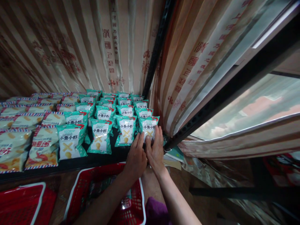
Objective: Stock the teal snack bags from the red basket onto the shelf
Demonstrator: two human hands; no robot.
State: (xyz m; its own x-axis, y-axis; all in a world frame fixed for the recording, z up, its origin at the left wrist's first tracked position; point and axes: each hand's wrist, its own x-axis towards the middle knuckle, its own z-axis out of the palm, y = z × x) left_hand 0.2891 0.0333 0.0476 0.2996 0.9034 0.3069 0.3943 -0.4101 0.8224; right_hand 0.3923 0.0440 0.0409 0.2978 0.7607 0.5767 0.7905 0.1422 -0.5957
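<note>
At the right end of the front row, a small teal-and-white snack bag (149, 122) stands upright on the black shelf (98, 158). My left hand (137, 155) is at its lower left edge, fingers pointing forward. My right hand (155, 150) grips its lower right side, the thumb across the front and the fingers along the edge. Together the hands hold the bag between them and cover its bottom. Beside it, another teal snack bag (126, 130) stands close to my left fingertips. More bags of the same kind are lined up behind in columns.
Several cream snack bags (43, 145) with striped edges fill the shelf's left side. Below stand a red basket (142, 200) with packages inside and another red basket (23, 203). A black metal post (187, 132) rises close on the right. Patterned curtains (93, 47) hang behind.
</note>
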